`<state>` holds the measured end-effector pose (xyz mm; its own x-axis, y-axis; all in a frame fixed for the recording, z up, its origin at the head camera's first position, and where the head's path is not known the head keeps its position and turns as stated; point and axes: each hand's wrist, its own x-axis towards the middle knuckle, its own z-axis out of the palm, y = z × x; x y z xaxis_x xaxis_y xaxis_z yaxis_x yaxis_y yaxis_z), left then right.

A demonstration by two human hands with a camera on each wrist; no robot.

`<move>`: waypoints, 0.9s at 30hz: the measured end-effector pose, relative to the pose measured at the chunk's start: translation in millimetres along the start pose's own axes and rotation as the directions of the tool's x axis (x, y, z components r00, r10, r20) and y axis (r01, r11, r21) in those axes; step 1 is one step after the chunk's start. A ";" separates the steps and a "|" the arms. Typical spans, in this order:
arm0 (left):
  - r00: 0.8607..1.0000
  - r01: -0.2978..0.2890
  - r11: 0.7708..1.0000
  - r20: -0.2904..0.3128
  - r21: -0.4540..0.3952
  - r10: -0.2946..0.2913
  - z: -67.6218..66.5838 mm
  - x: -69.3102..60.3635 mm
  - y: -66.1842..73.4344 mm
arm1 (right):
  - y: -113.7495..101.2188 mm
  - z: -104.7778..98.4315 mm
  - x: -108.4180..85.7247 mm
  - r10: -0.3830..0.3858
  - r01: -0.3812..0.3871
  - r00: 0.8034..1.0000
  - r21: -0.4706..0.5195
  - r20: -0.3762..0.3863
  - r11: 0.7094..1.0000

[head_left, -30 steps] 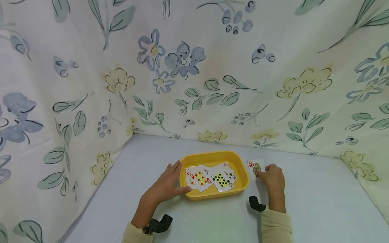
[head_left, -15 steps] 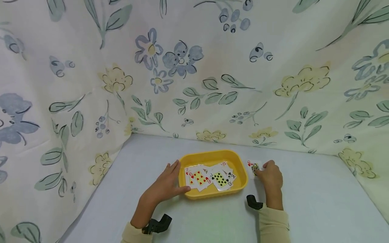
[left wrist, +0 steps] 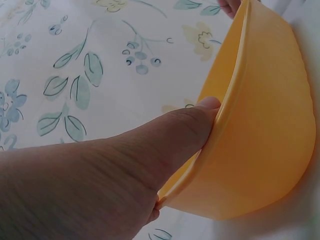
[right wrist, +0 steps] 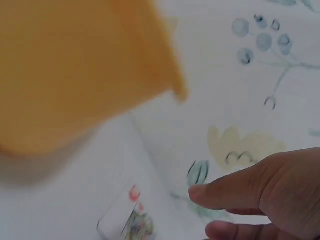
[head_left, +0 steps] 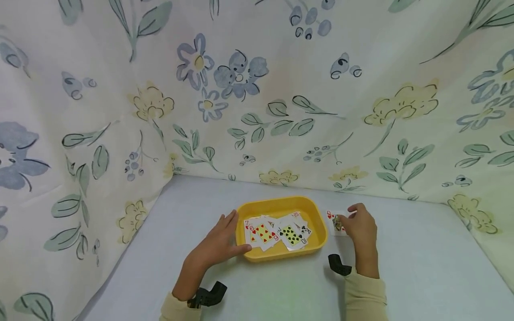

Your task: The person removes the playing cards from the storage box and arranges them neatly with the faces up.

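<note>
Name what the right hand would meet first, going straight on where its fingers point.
Probably the white rectangular playing card, which the right hand overlaps in the head view; if it passes above, the yellow oblong plastic tray. Height is unclear.

The background is closed off by a pale patterned fabric (head_left: 281, 147), by which the bench (head_left: 425, 258) is bordered at the back, left and right. The cloth is printed with blue flowers (head_left: 239, 76), yellow blooms (head_left: 401, 104), green leaves (head_left: 154, 18) and clusters of blue berries (head_left: 311, 20), all outlined in thin dark strokes. Corners are formed where the side stretches are met by the back one. The bench is seen as smooth and whitish, faintly tinged green at the near middle. Everything is lit softly, and the cloth is shaded lavender at the left.
</note>
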<state>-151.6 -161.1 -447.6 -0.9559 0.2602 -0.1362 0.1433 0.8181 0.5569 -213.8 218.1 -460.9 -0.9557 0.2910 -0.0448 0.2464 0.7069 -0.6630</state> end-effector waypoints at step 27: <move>1.000 0.009 0.999 -0.004 -0.031 -0.009 2.3 1.7 -0.7 | -108.0 79.4 -58.2 -0.354 0.357 0.923 0.005 0.153 0.934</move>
<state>-152.7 -160.0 -450.2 -0.9580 0.2512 -0.1381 0.1271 0.8040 0.5809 -197.5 73.6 -446.0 -0.9937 -0.0802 0.0786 -0.1119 0.7611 -0.6390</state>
